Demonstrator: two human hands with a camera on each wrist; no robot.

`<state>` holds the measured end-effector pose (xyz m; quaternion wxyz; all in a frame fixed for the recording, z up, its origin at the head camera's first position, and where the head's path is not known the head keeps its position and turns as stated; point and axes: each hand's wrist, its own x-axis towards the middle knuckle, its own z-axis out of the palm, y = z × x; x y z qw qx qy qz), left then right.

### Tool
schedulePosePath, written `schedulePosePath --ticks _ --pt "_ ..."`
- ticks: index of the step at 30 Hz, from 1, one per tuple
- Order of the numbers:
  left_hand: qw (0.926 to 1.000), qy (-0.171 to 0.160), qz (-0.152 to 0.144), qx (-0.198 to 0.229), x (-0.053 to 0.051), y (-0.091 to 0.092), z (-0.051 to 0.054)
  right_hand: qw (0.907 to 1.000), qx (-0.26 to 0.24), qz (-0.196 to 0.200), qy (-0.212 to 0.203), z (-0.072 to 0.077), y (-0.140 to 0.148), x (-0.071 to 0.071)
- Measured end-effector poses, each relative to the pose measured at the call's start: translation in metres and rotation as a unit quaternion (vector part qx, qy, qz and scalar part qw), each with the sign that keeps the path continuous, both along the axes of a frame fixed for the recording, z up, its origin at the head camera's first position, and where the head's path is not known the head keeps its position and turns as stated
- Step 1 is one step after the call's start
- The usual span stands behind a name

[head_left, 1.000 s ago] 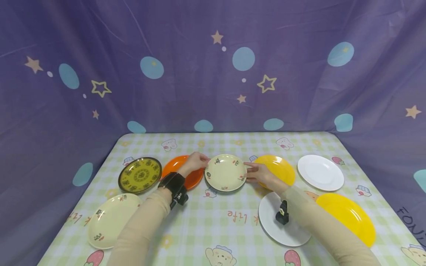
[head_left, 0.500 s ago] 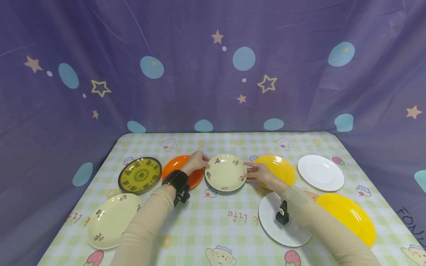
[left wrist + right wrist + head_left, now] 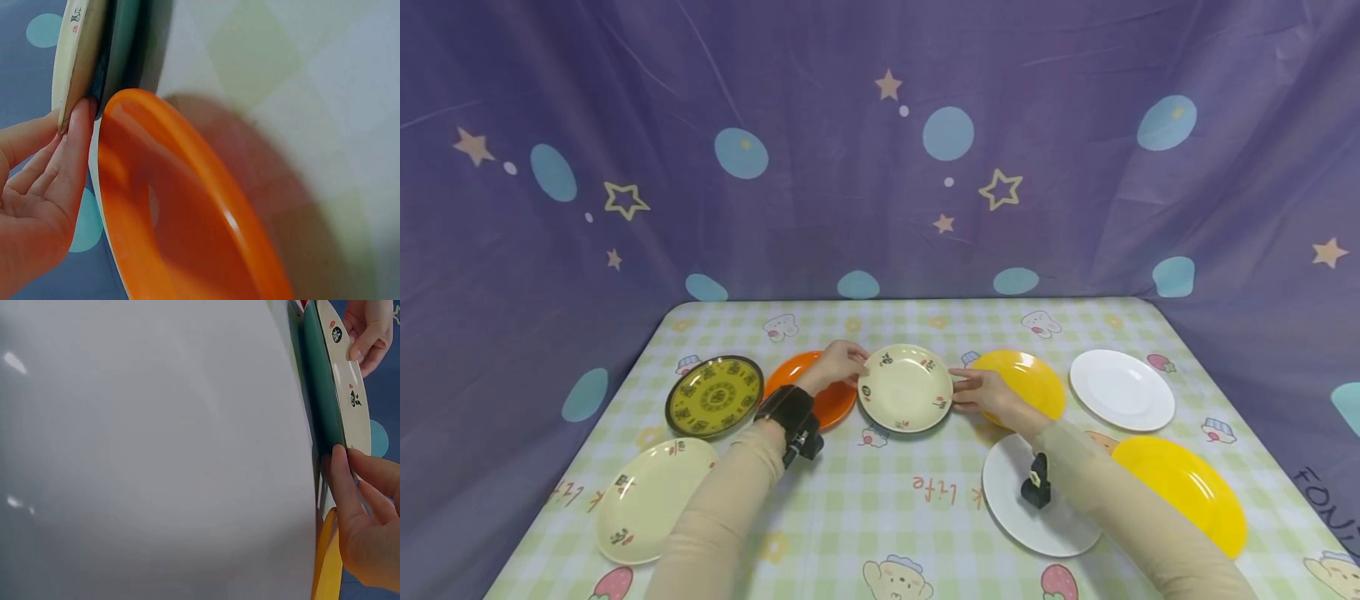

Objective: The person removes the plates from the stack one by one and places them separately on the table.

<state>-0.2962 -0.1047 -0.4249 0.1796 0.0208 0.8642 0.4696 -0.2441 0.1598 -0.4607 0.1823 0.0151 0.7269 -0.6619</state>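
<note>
A cream plate [image 3: 906,388] with small red and dark prints is at the middle of the row, between both hands. My left hand [image 3: 837,367] pinches its left rim, thumb and fingertips on either side, as the left wrist view shows. On the opposite rim, my right hand [image 3: 981,390] has its fingertips pinching the edge. Beneath the cream plate, a green surface [image 3: 320,381] shows in the right wrist view, and a matching green curved piece [image 3: 123,44] in the left wrist view. From the head view it is hidden. An orange plate [image 3: 838,407] lies partly under the left hand.
Left of the hands lie an olive patterned plate [image 3: 715,397] and a larger cream plate [image 3: 651,504]. On the right are a yellow plate [image 3: 1026,379], a white plate [image 3: 1122,389], a nearer yellow plate [image 3: 1187,492] and a white plate [image 3: 1011,508] under the right forearm.
The cream plate has shifted slightly left and up in the head view, its far rim a little higher. The left hand moved slightly with it; the right hand hardly moved.
</note>
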Motion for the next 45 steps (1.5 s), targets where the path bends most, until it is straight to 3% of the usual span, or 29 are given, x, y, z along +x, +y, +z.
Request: schedulePosePath --ticks 8,15,21,24,28,32,36,42,45 --pt "0.9988 -0.017 0.037 0.029 0.001 -0.008 0.0 0.9999 0.015 -0.004 0.005 0.001 -0.002 0.001" --pt "0.9948 0.0 0.005 0.102 0.006 -0.03 0.009 0.9994 0.025 -0.008 0.022 0.0 -0.003 0.001" --pt "0.9941 0.012 -0.014 0.107 0.019 -0.051 0.021 0.9994 0.012 -0.014 0.03 -0.002 -0.003 0.0" --pt "0.9918 0.013 -0.029 0.123 0.024 -0.063 0.022 0.9991 0.017 -0.016 0.036 -0.001 -0.004 0.001" --pt "0.9936 0.003 -0.022 0.11 0.035 -0.075 0.022 0.9986 0.029 -0.017 0.041 0.001 -0.006 0.003" --pt "0.9968 -0.011 0.006 0.079 0.048 -0.082 0.025 0.9985 0.037 -0.019 0.036 0.003 -0.007 0.003" --pt "0.9974 -0.013 0.002 0.071 0.058 -0.091 0.023 0.9981 0.045 -0.029 0.031 0.002 -0.008 0.003" --pt "0.9988 -0.013 -0.012 0.045 0.074 -0.101 0.018 0.9987 0.008 -0.011 0.05 -0.017 -0.002 -0.009" --pt "0.9987 -0.01 -0.028 0.042 0.081 -0.107 0.016 0.9986 0.019 -0.016 0.047 -0.015 -0.003 -0.008"
